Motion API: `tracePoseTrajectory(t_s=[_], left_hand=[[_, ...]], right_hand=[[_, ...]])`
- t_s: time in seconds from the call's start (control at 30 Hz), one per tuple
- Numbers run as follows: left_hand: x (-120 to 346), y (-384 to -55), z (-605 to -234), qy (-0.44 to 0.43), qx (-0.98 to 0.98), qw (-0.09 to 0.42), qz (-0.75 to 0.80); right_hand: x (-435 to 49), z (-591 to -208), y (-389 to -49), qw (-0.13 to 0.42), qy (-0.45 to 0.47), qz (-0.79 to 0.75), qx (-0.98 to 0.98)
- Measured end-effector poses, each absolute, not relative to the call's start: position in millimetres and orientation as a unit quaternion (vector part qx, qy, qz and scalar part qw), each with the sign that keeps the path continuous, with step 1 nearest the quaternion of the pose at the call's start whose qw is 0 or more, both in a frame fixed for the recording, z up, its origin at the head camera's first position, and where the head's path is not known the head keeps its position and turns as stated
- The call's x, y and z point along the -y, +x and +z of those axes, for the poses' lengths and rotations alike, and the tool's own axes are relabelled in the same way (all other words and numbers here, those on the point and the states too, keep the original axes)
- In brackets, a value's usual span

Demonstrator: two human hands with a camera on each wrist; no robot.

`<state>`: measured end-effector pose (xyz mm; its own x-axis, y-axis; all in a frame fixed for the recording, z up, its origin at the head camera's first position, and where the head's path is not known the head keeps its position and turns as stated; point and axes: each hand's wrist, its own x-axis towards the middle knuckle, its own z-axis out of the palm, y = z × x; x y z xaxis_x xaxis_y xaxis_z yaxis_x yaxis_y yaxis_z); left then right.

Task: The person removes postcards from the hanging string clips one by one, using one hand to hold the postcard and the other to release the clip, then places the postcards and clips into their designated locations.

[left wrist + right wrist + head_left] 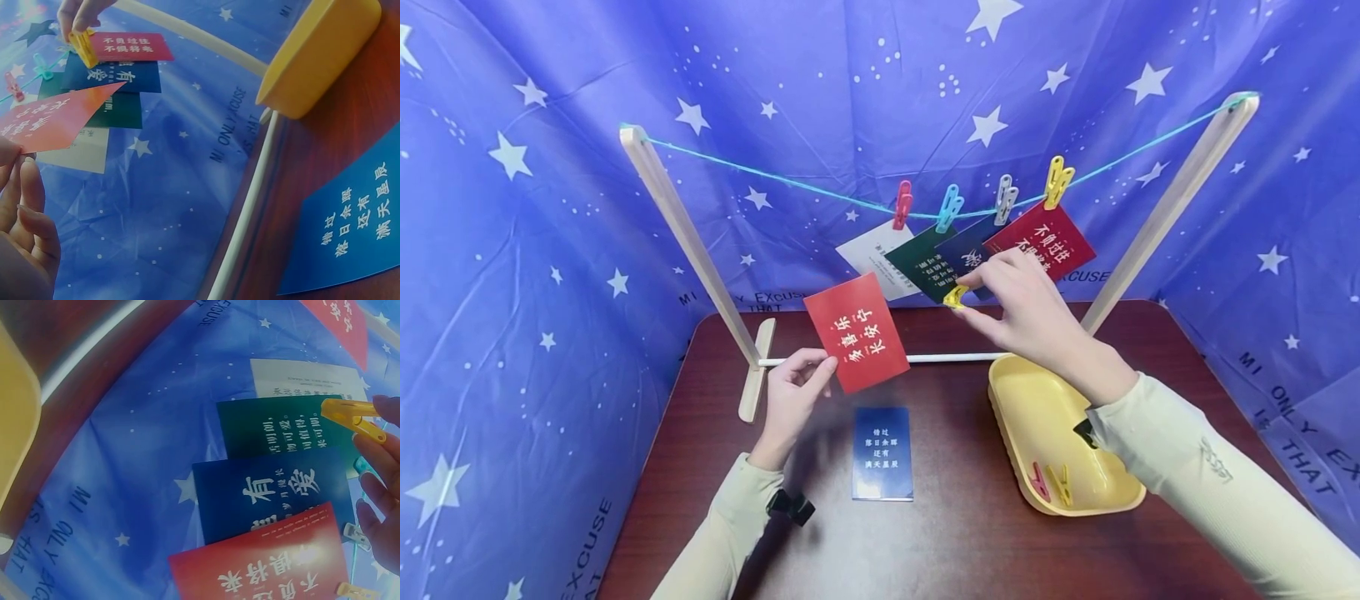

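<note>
Card (859, 333) of red colour, pinched in the left hand (793, 396), leans with its long axis, below the turquoise string (760, 172); we see the right hand (1030, 312) pinching a yellow clothespin (955, 297), rightward and apart.

Four cards (917, 258) hang from a far cord (775, 177) between posts (688, 242); another card (882, 482) lies nearer on the table (955, 475), left of a basket (1037, 400) holding clothespins (1062, 487).
</note>
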<state>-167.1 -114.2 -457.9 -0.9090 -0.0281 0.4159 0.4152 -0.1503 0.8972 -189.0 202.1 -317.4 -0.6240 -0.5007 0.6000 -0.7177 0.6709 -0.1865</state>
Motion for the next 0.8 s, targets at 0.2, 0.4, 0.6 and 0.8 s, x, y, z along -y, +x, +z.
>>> tracePoseTrajectory(t_s=[0.2, 0.4, 0.6, 0.8], left_hand=[[111.9, -163.4, -462.2, -0.150, 0.646, 0.136, -0.736], [109.4, -160.3, -467.8, -0.150, 0.647, 0.122, -0.737], [107.9, -157.7, -475.0, -0.155, 0.654, 0.112, -0.732], [106.8, -155.8, -480.7, -0.151, 0.660, 0.090, -0.731]], right_hand=[[-208.2, -326.2, -187.3, 0.245, 0.334, 0.204, 0.887], [-217.3, -337.2, -185.4, 0.230, 0.322, 0.197, 0.897], [-227.0, -347.9, -182.5, 0.215, 0.310, 0.190, 0.906], [-235.4, -357.3, -179.9, 0.203, 0.300, 0.181, 0.914]])
